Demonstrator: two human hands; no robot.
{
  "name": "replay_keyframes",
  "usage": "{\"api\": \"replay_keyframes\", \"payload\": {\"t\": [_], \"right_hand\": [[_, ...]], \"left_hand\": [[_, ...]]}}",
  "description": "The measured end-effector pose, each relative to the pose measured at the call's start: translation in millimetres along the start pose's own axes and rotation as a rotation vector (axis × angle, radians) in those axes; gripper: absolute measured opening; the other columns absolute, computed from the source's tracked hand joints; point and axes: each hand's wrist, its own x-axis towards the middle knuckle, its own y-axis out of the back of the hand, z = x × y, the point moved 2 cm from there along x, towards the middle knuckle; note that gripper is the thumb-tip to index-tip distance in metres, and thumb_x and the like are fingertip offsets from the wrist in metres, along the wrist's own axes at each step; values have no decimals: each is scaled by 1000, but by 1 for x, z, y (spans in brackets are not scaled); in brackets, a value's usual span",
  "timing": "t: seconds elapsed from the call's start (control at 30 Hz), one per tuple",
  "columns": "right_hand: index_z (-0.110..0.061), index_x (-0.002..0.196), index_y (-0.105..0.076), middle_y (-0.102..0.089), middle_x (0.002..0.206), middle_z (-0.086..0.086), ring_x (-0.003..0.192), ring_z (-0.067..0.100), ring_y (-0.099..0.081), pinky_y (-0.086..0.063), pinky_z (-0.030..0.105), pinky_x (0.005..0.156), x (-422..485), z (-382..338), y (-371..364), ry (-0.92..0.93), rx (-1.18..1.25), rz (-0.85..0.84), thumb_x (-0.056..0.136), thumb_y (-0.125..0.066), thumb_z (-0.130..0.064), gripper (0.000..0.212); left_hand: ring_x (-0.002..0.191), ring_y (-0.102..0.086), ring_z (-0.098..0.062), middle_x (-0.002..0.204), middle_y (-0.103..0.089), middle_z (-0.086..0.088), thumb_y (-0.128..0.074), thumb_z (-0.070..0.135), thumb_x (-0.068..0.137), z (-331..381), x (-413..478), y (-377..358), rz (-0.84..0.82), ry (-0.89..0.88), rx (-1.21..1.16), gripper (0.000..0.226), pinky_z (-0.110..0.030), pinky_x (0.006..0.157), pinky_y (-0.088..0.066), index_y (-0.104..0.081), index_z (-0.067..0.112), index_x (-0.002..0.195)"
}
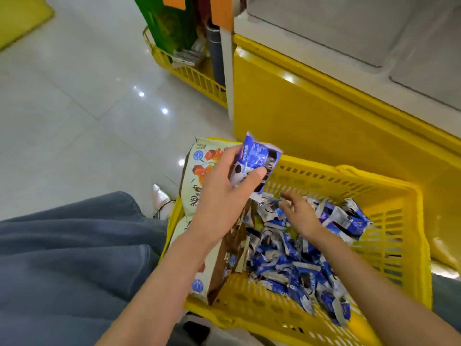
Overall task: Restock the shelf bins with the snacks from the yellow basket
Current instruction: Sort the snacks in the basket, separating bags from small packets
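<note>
Head view, left hand raised gripping blue packets, right hand spread over yellow basket.

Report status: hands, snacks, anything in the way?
Left hand grips blue packets above the yellow basket. Right hand open, low over the loose packets. Cream bag leans inside the basket's left side, not blocking.

Slotted yellow basket. Inside it: snack packets, blue and white with black rounds, possibly biscuits; one raised packet above its rim, same colours. At its left end: cream bag, orange-brown cubes printed. Behind it: glossy yellow panel.
</note>
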Motion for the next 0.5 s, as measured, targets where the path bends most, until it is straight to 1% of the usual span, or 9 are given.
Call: {"api": "replay_keyframes", "payload": {"t": [0.1, 0.13, 0.2, 0.27, 0.3, 0.33, 0.37, 0.43, 0.5], "right_hand": [[-14, 146, -26, -33, 149, 8, 131, 26, -41, -38, 37, 103, 22, 3, -22, 68, -192, -169, 99, -43, -29, 52], [-16, 146, -26, -32, 149, 8, 131, 28, -40, -39, 40, 103, 26, 6, -28, 90, -254, -245, 100, -40, -29, 50], [-12, 134, -41, -46, 135, 13, 119, 32, -49, -41, 37, 87, 29, 11, -38, 110, -365, -330, 101, -38, -23, 35], [-8, 113, -53, -56, 110, 15, 95, 32, -55, -33, 32, 70, 30, 13, -43, 114, -436, -269, 100, -38, -19, 23], [-8, 112, -53, -57, 105, 16, 88, 31, -55, -33, 32, 67, 31, 13, -44, 86, -446, -224, 100, -38, -19, 22], [-8, 117, -51, -56, 109, 16, 89, 30, -54, -35, 33, 67, 33, 12, -45, 52, -437, -191, 100, -38, -18, 23], [-8, 123, -47, -51, 118, 16, 97, 31, -53, -38, 34, 71, 35, 12, -46, 31, -423, -169, 100, -39, -17, 26], [-5, 132, -41, -43, 129, 16, 115, 31, -45, -39, 37, 89, 41, 11, -51, 6, -359, -124, 98, -43, -14, 35], [-1, 130, -42, -43, 129, 18, 119, 33, -42, -38, 38, 94, 53, 9, -57, -88, -200, -88, 95, -51, -14, 37]], "left_hand": [[87, -64, -1, 92, -66, 16, -60, 21, 89, -1, 11, 14, 108, -21, -38, 22, -15, 74, -51, -54, 32, 108], [89, -64, -4, 94, -67, 13, -60, 21, 89, -2, 14, 17, 131, -21, -58, 23, -19, 74, -53, -54, 29, 110], [91, -65, -10, 98, -67, 7, -59, 22, 87, -6, 19, 22, 155, -16, -66, 25, -26, 77, -56, -55, 25, 112], [90, -65, -11, 98, -67, 8, -59, 20, 88, -10, 24, 25, 161, -11, -71, 24, -23, 75, -55, -56, 28, 110], [89, -65, -10, 97, -67, 9, -59, 18, 89, -13, 25, 26, 160, -7, -78, 23, -20, 72, -54, -56, 29, 109], [87, -66, -8, 95, -67, 10, -58, 16, 90, -15, 26, 26, 161, 0, -92, 23, -17, 69, -53, -55, 30, 108], [85, -66, -7, 94, -68, 11, -58, 14, 90, -18, 26, 27, 164, 9, -102, 23, -15, 68, -52, -55, 28, 108], [83, -66, -5, 92, -68, 13, -57, 12, 90, -23, 27, 27, 165, 17, -115, 22, -13, 66, -51, -55, 25, 108], [81, -66, -4, 91, -68, 12, -57, 10, 90, -28, 28, 29, 168, 27, -139, 22, -13, 64, -50, -55, 21, 109]]}}
